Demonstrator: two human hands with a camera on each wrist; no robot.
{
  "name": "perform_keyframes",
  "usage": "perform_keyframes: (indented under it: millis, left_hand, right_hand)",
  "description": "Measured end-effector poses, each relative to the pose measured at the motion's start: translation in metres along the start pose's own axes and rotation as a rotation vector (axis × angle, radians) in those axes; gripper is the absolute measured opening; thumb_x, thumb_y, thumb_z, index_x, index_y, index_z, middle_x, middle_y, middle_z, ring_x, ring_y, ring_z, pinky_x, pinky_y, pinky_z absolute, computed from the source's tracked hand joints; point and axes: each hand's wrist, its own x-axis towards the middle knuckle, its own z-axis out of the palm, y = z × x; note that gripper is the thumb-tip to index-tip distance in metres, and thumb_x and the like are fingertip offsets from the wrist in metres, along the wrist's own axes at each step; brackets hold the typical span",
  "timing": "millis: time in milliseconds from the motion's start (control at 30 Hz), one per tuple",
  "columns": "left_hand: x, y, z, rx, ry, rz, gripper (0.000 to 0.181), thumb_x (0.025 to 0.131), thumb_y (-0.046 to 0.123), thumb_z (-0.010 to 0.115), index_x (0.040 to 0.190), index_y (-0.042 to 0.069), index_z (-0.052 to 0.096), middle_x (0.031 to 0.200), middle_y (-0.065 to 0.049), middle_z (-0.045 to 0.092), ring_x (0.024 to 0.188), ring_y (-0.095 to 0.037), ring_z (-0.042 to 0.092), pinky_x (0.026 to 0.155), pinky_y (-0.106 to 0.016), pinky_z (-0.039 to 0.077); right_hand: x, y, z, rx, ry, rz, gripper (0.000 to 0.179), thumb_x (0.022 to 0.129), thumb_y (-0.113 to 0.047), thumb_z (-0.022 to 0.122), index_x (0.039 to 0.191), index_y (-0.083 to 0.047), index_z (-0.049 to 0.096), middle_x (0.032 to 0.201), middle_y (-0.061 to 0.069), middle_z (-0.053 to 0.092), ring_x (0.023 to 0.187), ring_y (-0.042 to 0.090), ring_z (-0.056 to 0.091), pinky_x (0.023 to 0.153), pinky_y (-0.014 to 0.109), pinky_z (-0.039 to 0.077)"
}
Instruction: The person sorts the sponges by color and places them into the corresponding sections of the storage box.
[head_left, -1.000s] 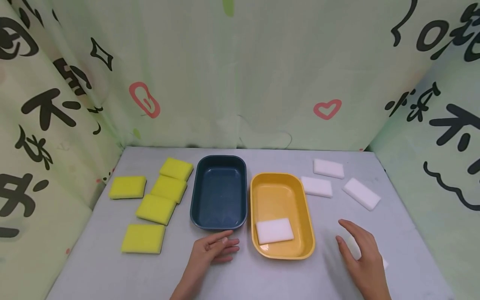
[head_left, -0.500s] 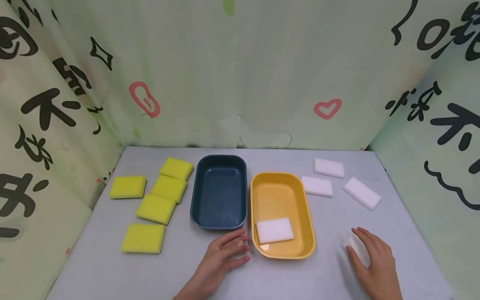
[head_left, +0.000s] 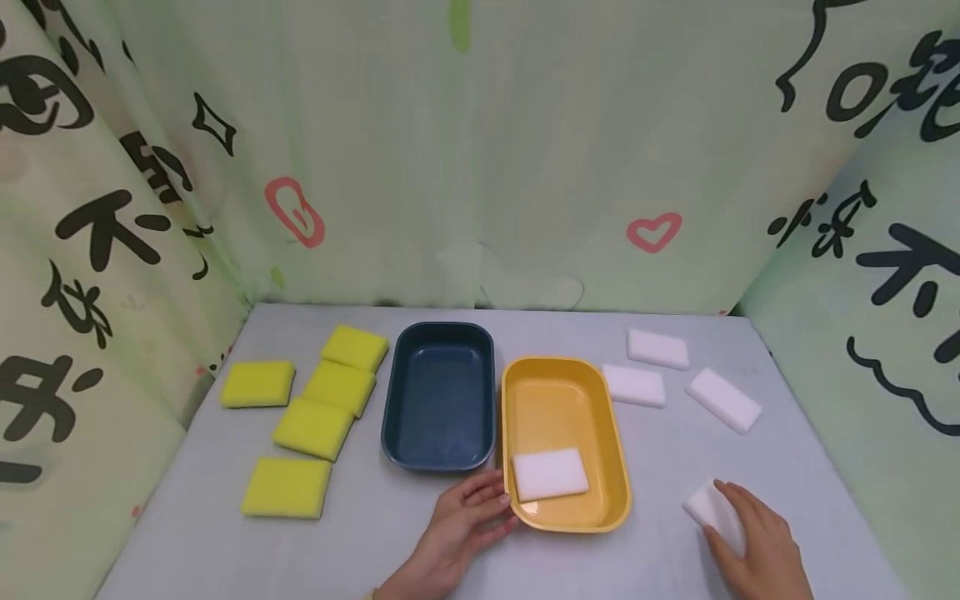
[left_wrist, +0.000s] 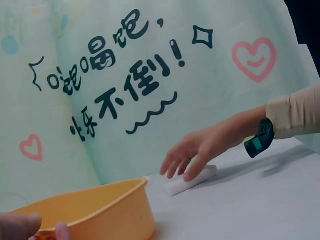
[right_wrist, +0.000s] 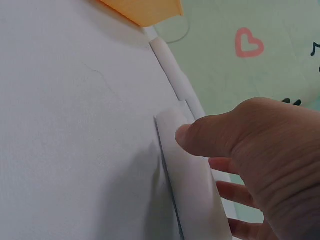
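My right hand (head_left: 761, 542) straddles a white sponge (head_left: 716, 512) at the table's right front, thumb along one side and fingers along the other. The sponge (right_wrist: 187, 185) still lies on the table. At the near left corner of the yellow tray (head_left: 618, 467), my left hand (head_left: 468, 521) holds the rim, thumb (left_wrist: 22, 225) on top and a finger lower down. Another white sponge (head_left: 551, 475) lies inside this tray. Beside it on the left stands a dark blue tray (head_left: 387, 408) with nothing in it.
Several yellow scouring sponges with dark undersides, such as the front one (head_left: 285, 487), lie on the left of the white table (head_left: 360, 558). Three more white sponges, one of them (head_left: 723, 400) slanted, lie at the back right. A printed curtain (head_left: 465, 167) encloses the table.
My left hand has moved right, from below the blue tray to the yellow tray's rim. The right hand has come down around the white sponge. The head view has tilted slightly up.
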Motion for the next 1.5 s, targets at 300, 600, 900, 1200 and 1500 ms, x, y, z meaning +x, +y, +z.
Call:
perform_keyframes:
  millis: [300,600,900,1200,1500]
  left_hand:
    - [0.001,-0.005,0.006,-0.011,0.036,-0.012,0.052,0.092,0.001,0.074,0.141,-0.002,0.057,0.117,-0.006,0.071,0.097,-0.013,0.070,0.087,-0.034,0.064]
    - [0.012,-0.004,0.012,-0.001,0.061,-0.003,0.058,0.092,0.005,0.077,0.146,0.000,0.055,0.127,-0.008,0.066,0.104,-0.014,0.069,0.092,-0.040,0.064]
    - [0.020,-0.004,0.016,-0.017,0.027,0.058,0.061,0.095,0.004,0.072,0.152,0.004,0.052,0.128,-0.009,0.065,0.107,-0.014,0.068,0.093,-0.041,0.064]
    - [0.027,-0.005,0.017,-0.033,0.014,0.077,0.059,0.097,0.005,0.071,0.153,0.006,0.052,0.121,-0.006,0.060,0.103,-0.015,0.065,0.092,-0.039,0.064]
    - [0.029,-0.008,0.017,-0.043,-0.018,0.092,0.059,0.096,0.006,0.072,0.152,0.006,0.052,0.118,-0.004,0.061,0.098,-0.014,0.066,0.090,-0.037,0.065]
  right_hand:
    - [-0.001,0.002,-0.002,-0.036,-0.036,-0.007,0.058,0.065,0.003,0.083,0.121,0.000,0.068,0.117,0.028,0.068,0.095,0.053,0.065,0.067,0.069,0.050]
    - [0.023,-0.018,-0.003,-0.009,-0.128,0.052,0.052,0.080,-0.002,0.083,0.129,-0.004,0.066,0.132,0.026,0.063,0.112,0.049,0.057,0.086,0.064,0.045]
    - [0.055,-0.045,0.004,0.062,-0.022,-0.084,0.055,0.076,0.003,0.085,0.128,-0.008,0.069,0.135,0.021,0.063,0.117,0.041,0.056,0.104,0.018,0.030]
    - [0.086,-0.064,0.008,0.073,-0.047,-0.174,0.056,0.078,0.000,0.086,0.130,-0.009,0.069,0.138,0.018,0.062,0.121,0.038,0.056,0.101,0.030,0.039]
    - [0.107,-0.073,0.013,0.073,-0.125,-0.218,0.052,0.083,-0.004,0.084,0.132,-0.010,0.067,0.143,0.018,0.060,0.125,0.038,0.054,0.096,0.060,0.046]
